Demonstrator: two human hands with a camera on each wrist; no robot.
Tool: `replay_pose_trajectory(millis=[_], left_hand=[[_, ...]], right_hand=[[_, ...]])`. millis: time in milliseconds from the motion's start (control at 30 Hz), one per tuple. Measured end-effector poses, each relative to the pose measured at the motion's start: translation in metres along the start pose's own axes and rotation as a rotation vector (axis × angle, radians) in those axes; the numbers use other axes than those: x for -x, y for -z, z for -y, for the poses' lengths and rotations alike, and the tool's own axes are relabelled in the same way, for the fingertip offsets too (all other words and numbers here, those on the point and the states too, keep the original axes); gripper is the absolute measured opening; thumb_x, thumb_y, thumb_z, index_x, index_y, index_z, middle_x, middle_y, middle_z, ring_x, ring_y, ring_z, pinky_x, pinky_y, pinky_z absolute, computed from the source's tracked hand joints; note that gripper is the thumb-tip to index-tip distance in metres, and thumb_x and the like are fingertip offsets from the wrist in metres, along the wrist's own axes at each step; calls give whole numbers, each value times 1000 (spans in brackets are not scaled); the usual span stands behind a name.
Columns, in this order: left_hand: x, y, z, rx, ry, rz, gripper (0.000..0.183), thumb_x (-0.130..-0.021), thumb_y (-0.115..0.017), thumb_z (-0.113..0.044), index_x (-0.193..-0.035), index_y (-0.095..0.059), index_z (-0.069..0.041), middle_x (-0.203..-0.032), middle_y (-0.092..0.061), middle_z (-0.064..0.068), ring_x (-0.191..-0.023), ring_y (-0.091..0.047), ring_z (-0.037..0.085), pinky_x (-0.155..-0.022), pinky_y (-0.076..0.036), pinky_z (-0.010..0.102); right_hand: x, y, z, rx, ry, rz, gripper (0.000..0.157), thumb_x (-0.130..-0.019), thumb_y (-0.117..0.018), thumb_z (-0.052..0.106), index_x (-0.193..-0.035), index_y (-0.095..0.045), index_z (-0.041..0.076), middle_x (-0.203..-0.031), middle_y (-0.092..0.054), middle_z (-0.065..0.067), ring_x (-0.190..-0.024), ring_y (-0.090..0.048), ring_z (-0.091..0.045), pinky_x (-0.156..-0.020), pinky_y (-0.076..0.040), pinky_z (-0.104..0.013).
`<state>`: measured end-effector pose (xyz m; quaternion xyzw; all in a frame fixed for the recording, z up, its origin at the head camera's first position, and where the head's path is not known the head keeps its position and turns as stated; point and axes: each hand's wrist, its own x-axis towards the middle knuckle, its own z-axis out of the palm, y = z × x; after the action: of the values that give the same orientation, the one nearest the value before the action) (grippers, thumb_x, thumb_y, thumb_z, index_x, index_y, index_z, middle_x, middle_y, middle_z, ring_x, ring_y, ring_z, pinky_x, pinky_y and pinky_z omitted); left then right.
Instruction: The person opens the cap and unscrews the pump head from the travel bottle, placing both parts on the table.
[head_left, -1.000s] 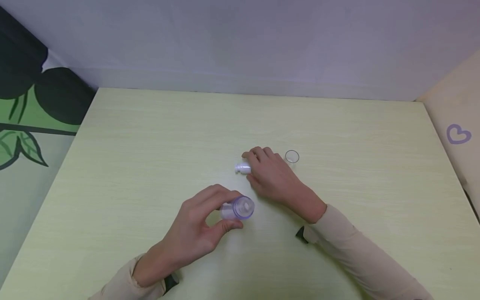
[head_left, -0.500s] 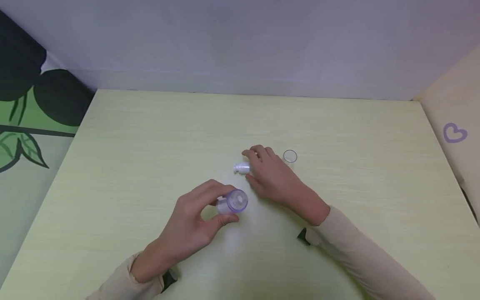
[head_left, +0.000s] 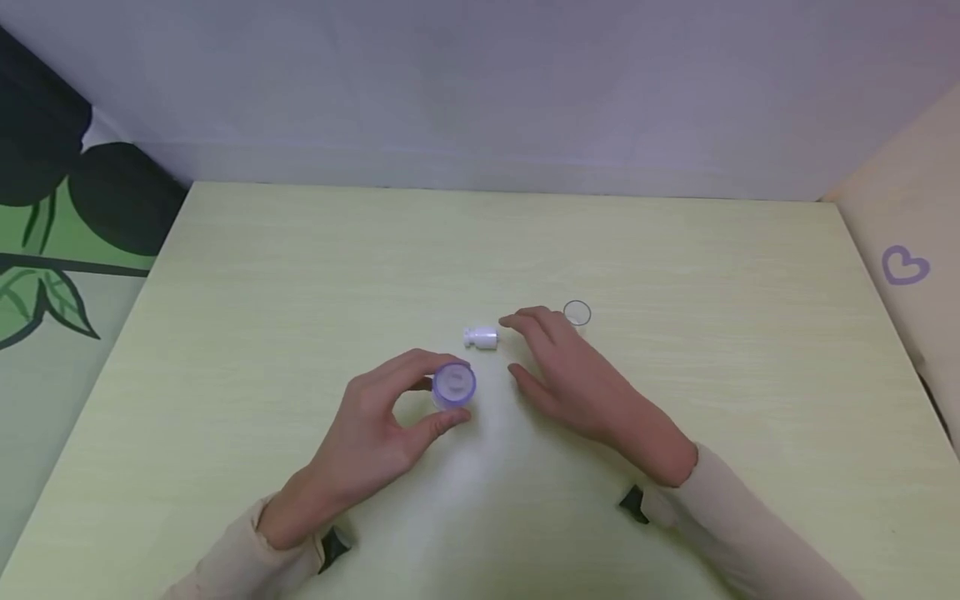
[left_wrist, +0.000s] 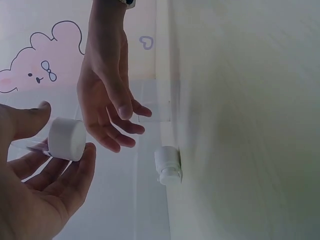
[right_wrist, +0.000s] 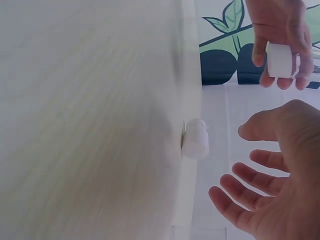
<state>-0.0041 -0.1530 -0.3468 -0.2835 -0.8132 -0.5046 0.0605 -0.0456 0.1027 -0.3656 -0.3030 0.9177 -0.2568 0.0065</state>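
Observation:
My left hand [head_left: 382,417] pinches a small bottle [head_left: 454,385] between thumb and fingers, held above the table. It has a clear, purple-tinted upper part facing the head camera and a white base [left_wrist: 67,139], which shows in the left wrist view. A small white piece with a narrowed neck [head_left: 481,337], like a pump head, lies on its side on the table. To its right is my right hand [head_left: 577,379], fingers loosely spread and holding nothing. Behind that hand stands a clear round cap [head_left: 577,312], its lower part partly hidden by the fingers.
The pale wooden table [head_left: 300,275] meets a plain wall [head_left: 480,92] at the back. Painted leaves [head_left: 45,300] decorate the left side, and a purple heart [head_left: 905,265] marks the right wall.
My right hand has released the white piece and drawn back to the right. The left hand has moved slightly up and left, turning the bottle so its top faces the head camera.

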Motion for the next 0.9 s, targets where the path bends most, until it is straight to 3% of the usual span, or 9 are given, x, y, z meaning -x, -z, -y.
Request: replay_pose_trajectory(millis=[200,467,667,900], left_hand=[[-3,6,4,-53,4,-6,42,-79,-91,-6,-116,-72,-13,-107,-75,-5,-100,-69,8,-93,-53,17],[-8,11,17,-110,58,-47,43,-77,-92,-6,-115,-73,-15,-106,-77,-7,-96,-70,5,-92,-51,14],[-13,16,30,-122,127,-66,44,-76,-92,-6,-115,-73,-16,-106,-77,-8,-96,-69,5,-90,-51,18],[-16,20,43,-181,117,-62,43,-75,-94,-8,-111,-71,-11,-104,-69,-4,-96,-63,6,-87,-56,27]], right_hand=[[18,5,1,-11,7,-22,51,-99,-68,15,-146,-49,4,-143,-54,-12,-136,-52,-28,-117,-46,-44],[42,8,0,-12,-25,-16,53,-98,-70,16,-146,-50,6,-144,-53,-11,-135,-54,-27,-114,-48,-44],[60,6,-3,-33,-46,-15,56,-97,-73,15,-147,-49,9,-144,-53,-8,-132,-56,-23,-109,-52,-43],[78,5,-6,-66,-91,-22,58,-96,-74,14,-148,-48,10,-145,-51,-3,-117,-59,-16,-99,-55,-36]])
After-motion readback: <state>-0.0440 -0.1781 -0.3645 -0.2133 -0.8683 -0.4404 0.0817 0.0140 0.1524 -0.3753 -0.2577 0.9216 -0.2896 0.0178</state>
